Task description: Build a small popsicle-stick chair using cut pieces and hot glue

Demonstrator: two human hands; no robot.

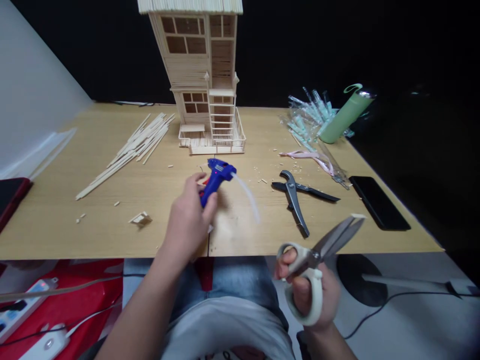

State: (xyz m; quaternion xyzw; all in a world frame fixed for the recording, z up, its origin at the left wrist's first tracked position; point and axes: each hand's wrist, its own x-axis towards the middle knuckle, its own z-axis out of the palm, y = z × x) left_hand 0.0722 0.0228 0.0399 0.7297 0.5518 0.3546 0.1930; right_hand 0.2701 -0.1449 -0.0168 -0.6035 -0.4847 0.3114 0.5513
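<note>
My left hand (193, 210) is closed around the handle of a blue hot glue gun (218, 172), over the middle of the table. A clear glue stick (247, 195) sticks out of the gun's back end. In my right hand (318, 290) is a pair of scissors (318, 255) with pale handles, thumb and fingers through the loops, off the table's front edge. The blades point up and right, with a small pale piece at their tips. A model house (195, 75) of thin wooden sticks stands upright at the back.
Loose wooden sticks (131, 150) lie left of the house, and a small wooden piece (140, 218) nearer me. To the right are grey cutting pliers (294, 200), a black phone (378, 202), a green bottle (347, 115) and plastic-wrapped glue sticks (307, 117). Power strips (28, 305) sit below left.
</note>
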